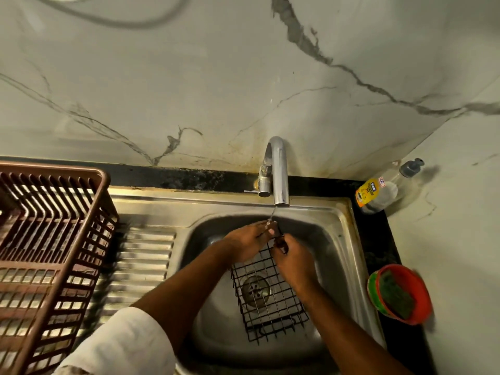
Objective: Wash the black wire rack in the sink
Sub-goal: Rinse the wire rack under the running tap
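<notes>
**Black wire rack held under the tap**

Black wire rack (266, 299) is standing tilted inside the steel sink (341, 239), above the drain (255, 290). Its long axis is running from the near edge of the basin toward the tap; the far end is pointing up at the spout, the near end is sitting low in the basin. The left hand (247, 240) and the right hand (293, 262) are both gripping the far end with curled fingers. A thin stream is falling from the chrome tap (278, 171) onto the left hand's fingers. A brown plastic dish basket (40, 255) is sitting on the drainboard at the left. A soap bottle (378, 192) and a red bowl (420, 292) holding a green scrub pad (397, 296) are standing at the right.
</notes>
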{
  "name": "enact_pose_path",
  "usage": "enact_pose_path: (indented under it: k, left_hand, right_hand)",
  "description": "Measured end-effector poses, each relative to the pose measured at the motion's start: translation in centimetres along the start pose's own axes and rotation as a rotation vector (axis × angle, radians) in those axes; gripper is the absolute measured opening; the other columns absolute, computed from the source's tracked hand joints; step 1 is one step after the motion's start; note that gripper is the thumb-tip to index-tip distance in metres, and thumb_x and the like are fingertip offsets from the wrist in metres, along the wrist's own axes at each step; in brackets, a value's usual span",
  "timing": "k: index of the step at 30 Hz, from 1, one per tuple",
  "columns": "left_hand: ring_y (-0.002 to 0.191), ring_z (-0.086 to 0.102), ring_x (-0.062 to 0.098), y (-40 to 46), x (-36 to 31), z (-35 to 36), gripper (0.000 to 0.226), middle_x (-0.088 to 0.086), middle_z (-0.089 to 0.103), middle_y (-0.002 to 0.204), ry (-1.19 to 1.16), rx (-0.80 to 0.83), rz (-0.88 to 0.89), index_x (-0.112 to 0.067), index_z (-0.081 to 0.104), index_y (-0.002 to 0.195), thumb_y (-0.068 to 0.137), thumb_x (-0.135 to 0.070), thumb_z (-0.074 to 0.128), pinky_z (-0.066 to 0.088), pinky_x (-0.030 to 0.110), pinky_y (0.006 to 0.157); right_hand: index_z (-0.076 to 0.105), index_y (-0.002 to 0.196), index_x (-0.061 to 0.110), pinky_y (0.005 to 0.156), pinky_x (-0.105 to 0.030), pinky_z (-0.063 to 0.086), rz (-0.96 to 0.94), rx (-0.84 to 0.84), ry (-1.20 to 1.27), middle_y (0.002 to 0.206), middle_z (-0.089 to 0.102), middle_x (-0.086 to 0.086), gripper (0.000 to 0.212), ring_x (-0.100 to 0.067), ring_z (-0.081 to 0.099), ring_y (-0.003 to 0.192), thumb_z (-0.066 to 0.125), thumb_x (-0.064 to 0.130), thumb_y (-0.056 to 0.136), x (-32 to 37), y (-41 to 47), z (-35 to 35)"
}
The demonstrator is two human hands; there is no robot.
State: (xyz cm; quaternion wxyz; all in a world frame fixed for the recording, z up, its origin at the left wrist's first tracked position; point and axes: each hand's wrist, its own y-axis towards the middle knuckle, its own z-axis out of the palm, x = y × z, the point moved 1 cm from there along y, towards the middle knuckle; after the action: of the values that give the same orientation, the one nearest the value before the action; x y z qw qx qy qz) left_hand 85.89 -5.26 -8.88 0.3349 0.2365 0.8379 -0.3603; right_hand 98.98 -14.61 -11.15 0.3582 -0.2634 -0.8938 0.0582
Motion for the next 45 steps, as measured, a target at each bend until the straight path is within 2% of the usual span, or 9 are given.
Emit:
enact_pose_path:
  k: [6,11,17,25,28,31,33,38,45]
  left_hand:
    - [0.124,0.053,0.016,0.2,-1.9,-1.2,0.044,-0.002,0.058,0.136,-0.198,0.089,0.034,-0.035,0.053,0.139,0.106,-0.055,0.031,0.038,0.044,0.114]
    - [0.105,0.062,0.015,0.1,-2.4,-2.2,0.047,0.006,0.065,0.117,-0.472,0.128,-0.002,-0.01,0.058,0.127,0.109,-0.046,0.032,0.051,0.024,0.092]
    - [0.079,0.059,0.009,-1.0,-1.2,-3.9,0.046,0.001,0.064,0.093,-0.393,0.022,-0.049,-0.014,0.061,0.113,0.11,-0.045,0.027,0.048,0.016,0.064]
    - [0.047,0.06,0.005,-2.4,1.1,-4.0,0.048,0.002,0.068,0.07,-0.515,-0.083,-0.065,-0.008,0.068,0.097,0.105,-0.049,0.045,0.046,0.021,0.044]
    - [0.047,0.061,0.008,-2.3,0.5,-3.4,0.047,-0.003,0.062,0.06,-0.382,-0.14,-0.013,-0.013,0.067,0.081,0.104,-0.05,0.049,0.05,0.024,0.045]
    - [0.052,0.066,0.011,-2.5,0.1,-3.3,0.042,0.001,0.068,0.065,-0.181,-0.095,0.06,-0.014,0.069,0.079,0.103,-0.045,0.052,0.059,0.031,0.055]
    - [0.056,0.065,0.012,-2.7,-0.3,-3.4,0.034,0.004,0.069,0.071,-0.117,-0.026,0.079,-0.011,0.071,0.085,0.103,-0.034,0.053,0.063,0.038,0.063]
    - [0.045,0.054,0.012,-2.9,-0.5,-4.3,0.043,0.002,0.062,0.063,-0.275,-0.02,0.103,-0.002,0.072,0.085,0.104,-0.036,0.053,0.049,0.029,0.046]
    - [0.043,0.056,0.014,-1.6,-0.4,-4.9,0.036,0.004,0.069,0.063,-0.315,-0.097,0.062,-0.009,0.071,0.089,0.097,-0.043,0.06,0.049,0.03,0.047]
  right_hand:
    - [0.063,0.119,0.025,0.078,-0.022,0.057,-0.191,-0.007,-0.053,0.11,0.07,0.009,0.025,-0.007,0.067,0.091,0.062,0.035,0.097,2.4,-2.3,-1.5]
    - [0.061,0.122,0.024,0.087,-0.025,0.056,-0.227,0.041,-0.083,0.119,0.068,0.008,0.025,-0.008,0.066,0.1,0.059,0.031,0.098,3.5,-3.8,-2.6]
    - [0.057,0.124,0.035,0.053,-0.007,0.041,-0.199,-0.025,-0.12,0.101,0.068,0.016,0.026,0.006,0.058,0.065,0.058,0.029,0.099,4.6,-4.0,-5.2]
    - [0.057,0.136,0.03,0.05,-0.01,0.043,-0.026,-0.025,0.081,0.111,0.068,0.004,0.042,-0.007,0.064,0.075,0.055,0.013,0.097,4.2,-2.4,-6.2]
    - [0.045,0.149,0.023,0.059,-0.003,0.042,0.044,0.058,0.349,0.136,0.061,-0.002,0.056,-0.001,0.06,0.096,0.049,0.002,0.098,5.8,-2.9,-6.4]
    - [0.033,0.156,0.029,0.066,-0.003,0.039,-0.075,0.084,0.086,0.142,0.055,-0.008,0.05,-0.023,0.057,0.124,0.042,0.034,0.108,8.6,-3.6,-6.7]
    - [0.042,0.152,0.03,0.092,-0.024,0.045,-0.175,0.159,-0.183,0.149,0.052,-0.002,0.048,-0.022,0.049,0.136,0.032,0.047,0.108,10.0,-3.3,-6.7]
    - [0.069,0.084,0.026,0.075,-0.031,0.053,-0.198,0.281,-0.248,0.075,0.072,0.007,0.053,-0.011,0.071,0.078,0.033,0.059,0.104,10.4,-0.6,-7.2]
    - [0.069,0.083,0.013,0.058,-0.029,0.056,-0.135,0.47,0.063,0.061,0.07,-0.001,0.03,-0.016,0.067,0.056,0.052,0.024,0.106,8.8,0.2,-8.5]
